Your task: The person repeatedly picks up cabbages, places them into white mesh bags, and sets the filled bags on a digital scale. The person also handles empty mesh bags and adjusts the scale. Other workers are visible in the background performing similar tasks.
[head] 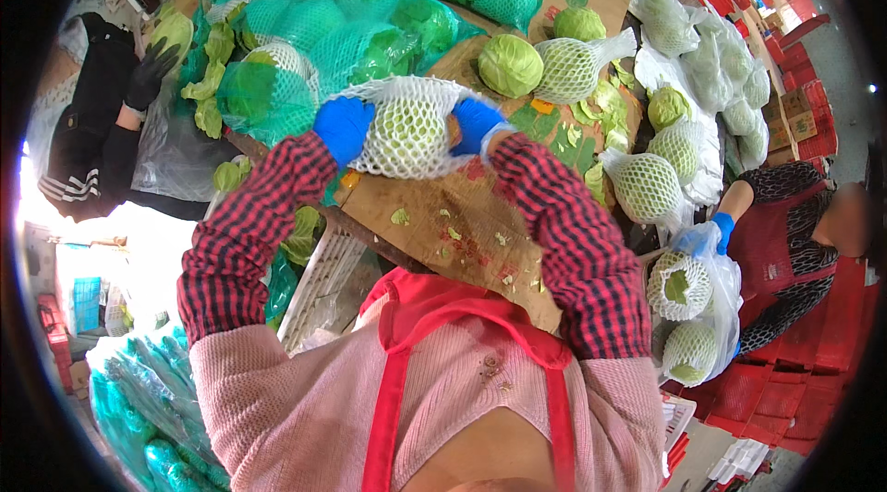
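Between my hands a green cabbage sits inside a white foam net sleeve (pixel 409 128), over the near part of a cardboard-covered table (pixel 443 229). My left hand (pixel 344 128), in a blue glove, grips the net's left side. On the other side my right hand (pixel 478 123), also blue-gloved, holds the net's right edge; its fingertips are partly hidden. Just beyond my right hand lies a bare cabbage (pixel 511 66), beside a cabbage in a foam net (pixel 572 68). Another bare cabbage (pixel 579 24) rests behind them.
Green mesh bags of cabbages (pixel 332 14) lie at the far left. Loose leaves (pixel 610 111) litter the right side. At right, a co-worker's blue-gloved hand (pixel 723 232) holds a plastic bag with netted cabbages (pixel 682 287). A black-gloved hand (pixel 150 73) touches a cabbage at left.
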`<state>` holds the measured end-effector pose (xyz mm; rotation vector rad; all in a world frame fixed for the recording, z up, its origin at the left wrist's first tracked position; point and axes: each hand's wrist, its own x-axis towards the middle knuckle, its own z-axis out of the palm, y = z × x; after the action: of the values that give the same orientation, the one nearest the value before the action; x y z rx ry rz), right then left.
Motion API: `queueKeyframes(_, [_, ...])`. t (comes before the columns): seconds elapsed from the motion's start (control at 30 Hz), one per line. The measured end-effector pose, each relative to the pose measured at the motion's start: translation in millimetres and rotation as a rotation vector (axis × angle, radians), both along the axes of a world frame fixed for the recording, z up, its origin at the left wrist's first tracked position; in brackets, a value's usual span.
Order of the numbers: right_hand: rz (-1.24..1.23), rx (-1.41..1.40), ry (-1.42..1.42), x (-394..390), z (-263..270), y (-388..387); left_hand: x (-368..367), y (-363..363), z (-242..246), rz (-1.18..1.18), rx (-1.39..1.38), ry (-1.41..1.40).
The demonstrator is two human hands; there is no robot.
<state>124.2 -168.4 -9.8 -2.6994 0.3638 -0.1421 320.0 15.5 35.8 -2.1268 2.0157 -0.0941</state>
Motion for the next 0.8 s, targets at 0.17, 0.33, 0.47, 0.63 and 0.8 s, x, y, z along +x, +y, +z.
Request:
queueKeyframes(0.17, [-0.053,0.996,0.002,-11,-60,19,-4,12,-29,-0.049,-0.198,0.256])
queueKeyframes(0.33, [-0.093,1.579,-0.412,-57,-53,51,-42,29,-25,-0.154,-0.261,0.790])
queueKeyframes(0.47, [-0.124,2.163,-0.650,-121,-15,73,-95,34,7,-0.207,-0.333,0.919])
queueKeyframes(0.63, [-0.360,2.195,-1.099,-152,25,112,-131,15,57,-0.274,-0.171,1.525])
queueKeyframes(0.8, [-0.059,2.392,-1.254,-157,41,145,-149,-26,42,-0.734,-0.201,1.450])
